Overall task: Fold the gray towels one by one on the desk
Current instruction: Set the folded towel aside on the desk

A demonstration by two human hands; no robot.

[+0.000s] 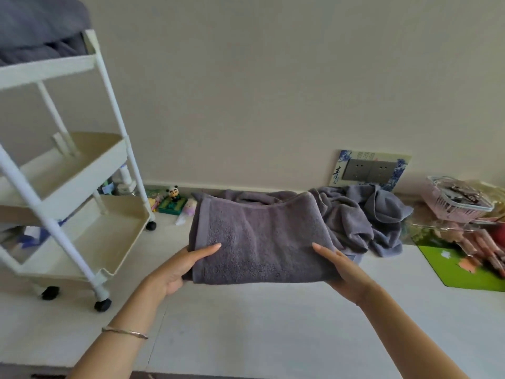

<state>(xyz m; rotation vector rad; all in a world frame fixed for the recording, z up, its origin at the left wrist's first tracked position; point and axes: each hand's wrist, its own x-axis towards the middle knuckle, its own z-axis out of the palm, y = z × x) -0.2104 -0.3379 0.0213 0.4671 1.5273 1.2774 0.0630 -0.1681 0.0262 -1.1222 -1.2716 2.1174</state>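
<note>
Head: towel (259,242) between both hands (177,266) (344,272)

White cart (79,173) left; panda figurine (173,193) by wall; pink basket (451,207) right, contents unclear; green mat (464,274).

- A folded gray towel (259,242) is held by its two side edges over the white desk (246,329).
- Its left edge is gripped by the left hand (177,269) and its right edge by the right hand (344,272). A thumb is laid on top at each side, and the fingers are hidden beneath.
- A bracelet (124,331) is worn on the left wrist.
- A heap of unfolded gray towels (369,214) is seen just behind, against the wall.
- A white wheeled cart (82,187) is seen at the left, with gray cloth (35,31) piled on its top tier.
- A pink basket (453,206) and a green mat (464,269) are seen at the right.
</note>
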